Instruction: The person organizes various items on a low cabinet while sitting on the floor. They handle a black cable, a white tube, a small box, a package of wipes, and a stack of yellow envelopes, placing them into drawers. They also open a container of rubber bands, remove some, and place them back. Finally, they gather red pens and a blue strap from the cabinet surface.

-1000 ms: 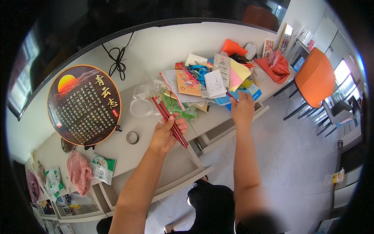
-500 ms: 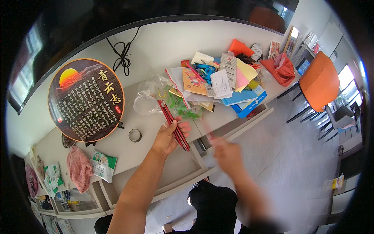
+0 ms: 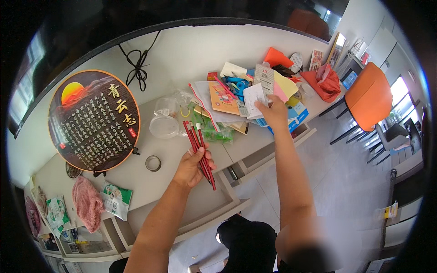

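My left hand (image 3: 195,166) is closed around several dark red pencils (image 3: 199,148), held at a slant above the open drawer; one has a white end. At the pile on the right part of the cabinet top, my right hand (image 3: 274,113) grips the right edge of a white paper (image 3: 254,99) with writing on it, thumb on top. Its other fingertips are partly hidden. Around that paper lie blue scissors-like tools (image 3: 237,84), an orange booklet (image 3: 224,97), a printed sheet (image 3: 264,76) and yellow and pink papers (image 3: 285,86).
An open drawer (image 3: 200,207) juts out below my left hand. Left stand a round plaque (image 3: 94,120), a tape roll (image 3: 153,163), a pink cloth (image 3: 87,202) and a green-white packet (image 3: 117,199). Clear round containers (image 3: 164,126) sit behind the pencils. An orange chair (image 3: 368,95) stands right.
My right hand has moved up from over the drawer, where it was blurred with a reddish stick in it, to the white paper. My left hand still holds the pencils, now including a white-ended one.
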A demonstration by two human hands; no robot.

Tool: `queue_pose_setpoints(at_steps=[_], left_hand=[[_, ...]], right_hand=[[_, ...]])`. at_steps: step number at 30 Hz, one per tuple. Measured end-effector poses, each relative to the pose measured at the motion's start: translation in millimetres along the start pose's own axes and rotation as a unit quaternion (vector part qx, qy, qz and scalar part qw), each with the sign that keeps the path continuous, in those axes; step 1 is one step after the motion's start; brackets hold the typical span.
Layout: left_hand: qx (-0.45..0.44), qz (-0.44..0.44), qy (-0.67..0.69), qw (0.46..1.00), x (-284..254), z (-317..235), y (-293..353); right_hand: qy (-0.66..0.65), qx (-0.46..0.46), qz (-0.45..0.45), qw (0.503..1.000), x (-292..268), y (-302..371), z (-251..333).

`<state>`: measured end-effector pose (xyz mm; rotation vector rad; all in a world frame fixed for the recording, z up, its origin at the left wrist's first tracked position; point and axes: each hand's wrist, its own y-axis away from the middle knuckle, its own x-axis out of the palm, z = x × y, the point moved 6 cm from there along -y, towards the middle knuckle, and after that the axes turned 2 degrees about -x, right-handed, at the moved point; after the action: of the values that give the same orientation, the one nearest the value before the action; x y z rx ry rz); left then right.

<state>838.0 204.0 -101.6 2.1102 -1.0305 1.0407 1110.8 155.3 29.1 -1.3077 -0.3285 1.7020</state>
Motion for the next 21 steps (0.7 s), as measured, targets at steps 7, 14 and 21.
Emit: queue_pose_setpoints(at_steps=[7,14,21], left_hand=[[-0.013,-0.01,-0.016,1.0,-3,-7,20],[0.098,-0.012,-0.029,0.995,23,-46,81],[0.041,-0.066,-0.059,0.995,-8,-30,71]], right_hand=[[-0.374,0.15,0.048,0.914,-44,41,79],[-0.395,0.22,0.401,0.797,29,137,138],[-0.171,-0.123,0.202,0.957,32,145,154]])
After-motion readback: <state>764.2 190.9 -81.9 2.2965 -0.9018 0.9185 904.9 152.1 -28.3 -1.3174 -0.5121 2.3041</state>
